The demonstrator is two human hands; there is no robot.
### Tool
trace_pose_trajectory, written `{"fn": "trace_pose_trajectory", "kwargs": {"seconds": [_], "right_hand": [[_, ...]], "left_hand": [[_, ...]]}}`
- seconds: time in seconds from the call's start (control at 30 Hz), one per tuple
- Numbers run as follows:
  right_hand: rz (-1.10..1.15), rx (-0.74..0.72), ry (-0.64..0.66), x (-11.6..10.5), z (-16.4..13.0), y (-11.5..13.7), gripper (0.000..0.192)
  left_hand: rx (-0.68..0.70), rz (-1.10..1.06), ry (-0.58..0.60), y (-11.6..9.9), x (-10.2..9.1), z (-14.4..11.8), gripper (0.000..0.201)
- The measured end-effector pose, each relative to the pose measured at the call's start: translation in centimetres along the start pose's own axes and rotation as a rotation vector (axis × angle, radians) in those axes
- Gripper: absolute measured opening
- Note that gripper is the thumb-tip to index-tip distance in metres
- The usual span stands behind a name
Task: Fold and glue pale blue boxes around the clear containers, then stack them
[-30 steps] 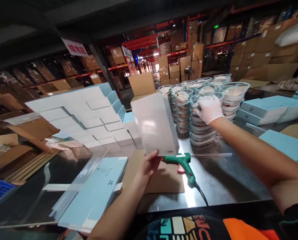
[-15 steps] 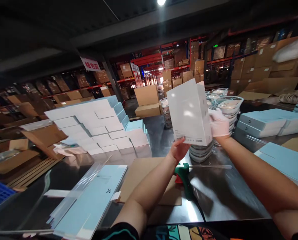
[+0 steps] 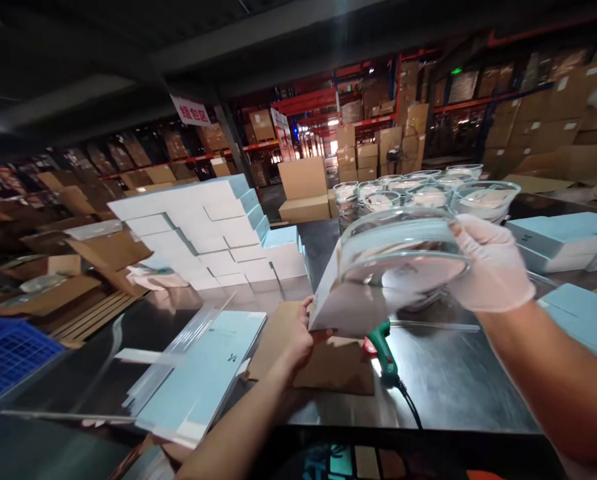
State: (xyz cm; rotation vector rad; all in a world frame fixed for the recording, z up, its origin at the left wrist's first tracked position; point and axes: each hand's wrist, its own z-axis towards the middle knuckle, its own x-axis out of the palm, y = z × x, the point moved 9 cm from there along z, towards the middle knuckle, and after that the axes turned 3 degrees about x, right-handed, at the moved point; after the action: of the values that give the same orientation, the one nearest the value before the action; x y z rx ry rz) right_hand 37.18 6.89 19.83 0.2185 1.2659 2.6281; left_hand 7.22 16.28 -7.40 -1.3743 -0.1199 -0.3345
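Note:
My left hand (image 3: 301, 337), bare, grips the lower left edge of a white box (image 3: 345, 310), which is tilted above the table. My right hand (image 3: 495, 267), in a white glove, is closed on the rim of a clear glass bowl (image 3: 401, 233). The bowl is tipped on its side in front of the box and partly covers it. Below the box, a green gun-shaped tool (image 3: 387, 360) with a red part and black cord lies by a brown cardboard sheet (image 3: 335, 373). Behind the held bowl stand several stacked glass bowls (image 3: 485, 197).
A stepped stack of white and light-blue boxes (image 3: 218, 233) stands at the left back. Flat light-blue cartons (image 3: 203, 373) and clear plastic strips (image 3: 173, 367) lie at the front left. More light-blue boxes (image 3: 568, 240) sit at the right. A blue crate (image 3: 15, 360) is at far left.
The box has tilted and come lower and left in my left hand. My right hand has left its side, moved right and now holds a glass bowl in front of it.

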Motion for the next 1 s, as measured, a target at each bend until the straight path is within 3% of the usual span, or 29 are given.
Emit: {"fn": "trace_pose_trajectory", "kwargs": {"seconds": [0.07, 0.1, 0.23, 0.3, 0.4, 0.47, 0.53, 0.6, 0.73, 0.8, 0.93, 1.0], "right_hand": [[-0.047, 0.171, 0.226, 4.0, -1.7, -2.3, 0.061], [-0.105, 0.186, 0.323, 5.5, -2.6, -3.2, 0.058], [-0.343, 0.078, 0.525, 7.8, -6.3, -7.2, 0.068], [-0.383, 0.024, 0.474, 7.2, -8.2, -9.5, 0.078], [-0.404, -0.168, 0.210, 5.7, -11.4, -11.1, 0.091], [-0.362, -0.206, 0.082, 5.4, -13.6, -12.2, 0.095], [-0.293, -0.096, 0.072, 6.1, -15.0, -13.9, 0.093], [-0.203, 0.055, 0.138, 7.5, -15.9, -15.4, 0.087], [-0.041, 0.183, 0.270, 10.4, -16.0, -15.4, 0.070], [-0.027, 0.235, 0.286, 11.4, -15.6, -15.2, 0.061], [-0.103, 0.368, 0.148, 12.1, -14.7, -16.5, 0.040], [-0.135, 0.307, 0.057, 11.8, -14.2, -16.4, 0.044]], "left_hand": [[-0.023, 0.081, -0.010, 1.0, -1.8, -1.8, 0.106], [-0.040, 0.120, 0.001, 1.6, -2.5, -2.7, 0.103], [-0.143, 0.287, 0.081, 4.0, -4.1, -5.8, 0.098], [-0.143, 0.376, 0.113, 4.4, -4.6, -6.7, 0.098], [-0.099, 0.438, 0.150, 4.3, -4.9, -7.4, 0.114], [-0.068, 0.404, 0.140, 4.1, -5.0, -7.5, 0.128], [0.019, 0.374, 0.079, 3.0, -5.3, -7.4, 0.132], [0.155, 0.395, 0.020, 1.0, -5.3, -7.1, 0.122], [0.410, 0.458, 0.031, -3.6, -3.4, -7.0, 0.061], [0.495, 0.447, 0.026, -5.1, -2.6, -7.1, 0.048], [0.559, 0.333, -0.132, -5.7, -3.7, -7.7, 0.061], [0.538, 0.396, -0.089, -5.1, -3.8, -7.5, 0.068]]}}
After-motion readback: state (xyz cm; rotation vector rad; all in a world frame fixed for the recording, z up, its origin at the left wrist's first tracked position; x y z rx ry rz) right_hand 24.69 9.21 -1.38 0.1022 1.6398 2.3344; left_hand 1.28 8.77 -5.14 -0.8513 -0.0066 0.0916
